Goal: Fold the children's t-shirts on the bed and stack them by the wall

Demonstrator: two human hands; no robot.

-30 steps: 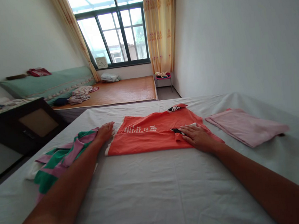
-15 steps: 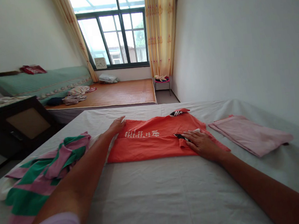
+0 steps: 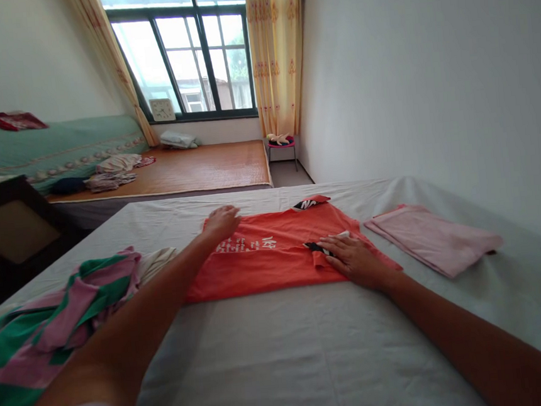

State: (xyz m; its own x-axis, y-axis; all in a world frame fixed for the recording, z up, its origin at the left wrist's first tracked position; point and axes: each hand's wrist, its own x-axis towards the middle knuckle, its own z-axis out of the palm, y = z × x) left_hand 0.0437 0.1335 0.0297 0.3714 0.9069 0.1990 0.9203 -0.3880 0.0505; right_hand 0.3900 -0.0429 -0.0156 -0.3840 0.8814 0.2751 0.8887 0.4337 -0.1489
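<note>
Orange shirt (image 3: 248, 277) lying sideways near the far edge of the white bed (image 3: 255, 356).
Head cam: long axis runs left-right, shoulder end pointing right. Hands well apart: right hand (image 3: 355, 260) flat on a sleeve (image 3: 320, 260), left hand (image 3: 222, 222) at the far-left corner, can't tell if it's gripping. Dark cabinet (image 3: 9, 219), insides hidden.

Pale sheet (image 3: 260, 355) under orange shirt (image 3: 252, 272), pink garment (image 3: 437, 240), striped clothing (image 3: 78, 302), cream cloth (image 3: 156, 262)

Daylight glares white through the window (image 3: 183, 56), while the near sheet (image 3: 256, 362) lies dim, softly shadowed.
</note>
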